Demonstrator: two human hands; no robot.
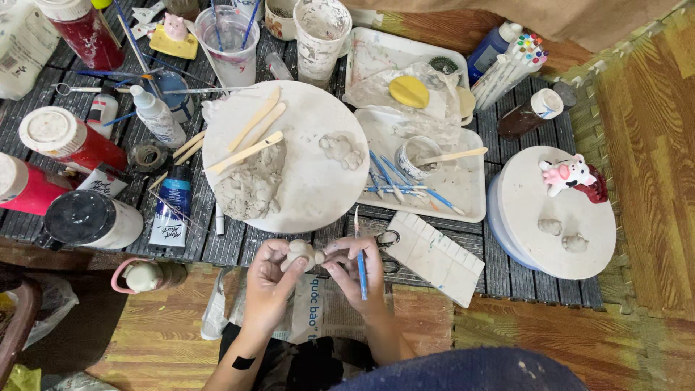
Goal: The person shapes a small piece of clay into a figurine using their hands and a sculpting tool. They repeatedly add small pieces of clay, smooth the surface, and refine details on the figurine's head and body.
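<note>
Both hands pinch one clay lump; right hand holds a blue tool.

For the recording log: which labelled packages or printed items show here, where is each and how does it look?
Paint tube: left of the round board, blue with a white label end.
Red jars: far left, white lids.
White squeeze bottle: beside them, labelled.
Newspaper: under the hands, printed sheet.
No screens or signs.

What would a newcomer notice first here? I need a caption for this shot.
Both hands meet at bottom centre: the left hand cradles a small grey clay lump, and the right hand pinches it while holding a blue tool. Above lies a round white board with clay; at right, a pink-and-white figurine.
</note>
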